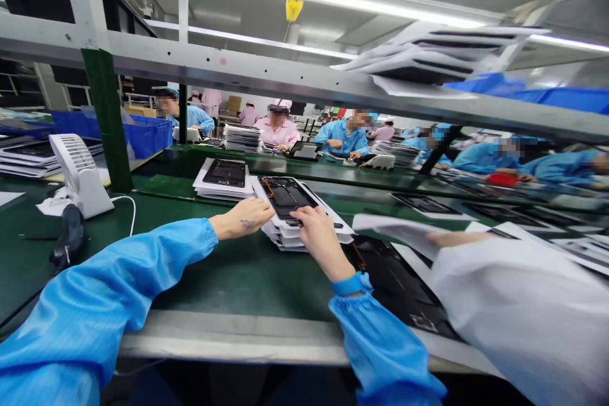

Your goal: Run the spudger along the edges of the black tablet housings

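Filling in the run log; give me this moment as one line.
left hand: beside dark panel | right hand: at panel's near edge | stack: under panel | white vented device: on bench

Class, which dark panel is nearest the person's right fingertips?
The panel topping the middle stack: the right hand reaches onto it, while the left panel and the large foreground panel lie farther off.

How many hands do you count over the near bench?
3: the left hand beside the panel stack, the right hand at its top black tablet-like panel, and a co-worker's hand farther right, with a white sleeve. Others may be hidden.
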Motion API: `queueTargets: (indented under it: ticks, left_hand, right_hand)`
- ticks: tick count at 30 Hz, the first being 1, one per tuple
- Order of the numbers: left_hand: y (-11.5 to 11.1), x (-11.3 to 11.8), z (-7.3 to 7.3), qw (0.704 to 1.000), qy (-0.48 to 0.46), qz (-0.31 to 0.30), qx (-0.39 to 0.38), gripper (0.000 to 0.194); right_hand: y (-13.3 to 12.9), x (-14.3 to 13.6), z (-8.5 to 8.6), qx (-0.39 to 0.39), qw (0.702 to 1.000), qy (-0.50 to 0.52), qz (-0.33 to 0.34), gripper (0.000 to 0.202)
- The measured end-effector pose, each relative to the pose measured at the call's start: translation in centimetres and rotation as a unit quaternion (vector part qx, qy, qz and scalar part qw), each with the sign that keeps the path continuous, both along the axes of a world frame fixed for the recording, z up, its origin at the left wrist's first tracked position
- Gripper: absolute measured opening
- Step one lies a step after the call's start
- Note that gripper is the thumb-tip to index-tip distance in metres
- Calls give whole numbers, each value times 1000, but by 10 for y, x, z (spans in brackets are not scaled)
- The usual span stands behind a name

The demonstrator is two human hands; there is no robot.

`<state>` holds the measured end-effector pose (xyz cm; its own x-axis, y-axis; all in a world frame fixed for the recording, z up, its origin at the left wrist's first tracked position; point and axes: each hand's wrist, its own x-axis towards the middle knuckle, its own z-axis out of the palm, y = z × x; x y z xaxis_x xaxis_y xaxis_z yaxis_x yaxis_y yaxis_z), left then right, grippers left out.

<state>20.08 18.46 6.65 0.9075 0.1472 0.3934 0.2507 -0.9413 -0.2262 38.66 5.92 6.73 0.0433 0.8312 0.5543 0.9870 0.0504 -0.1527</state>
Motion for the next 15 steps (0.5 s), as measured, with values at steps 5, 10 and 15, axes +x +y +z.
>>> queueTargets:
  ticks: [5,10,15]
  left_hand:
    - [-2,-15,-2,1000,-12,12,13,13]
    - [1,-33,-6,999,-13,28,-18,14]
    - [7,-36,-7,994,-24,37,-100,20]
  right_hand:
    - [14,21,0,-82,993,-86,-15,28]
    - [23,19,4,-109,986,-127,-14,31]
    - [28,7,8,-107,983,-149,-11,32]
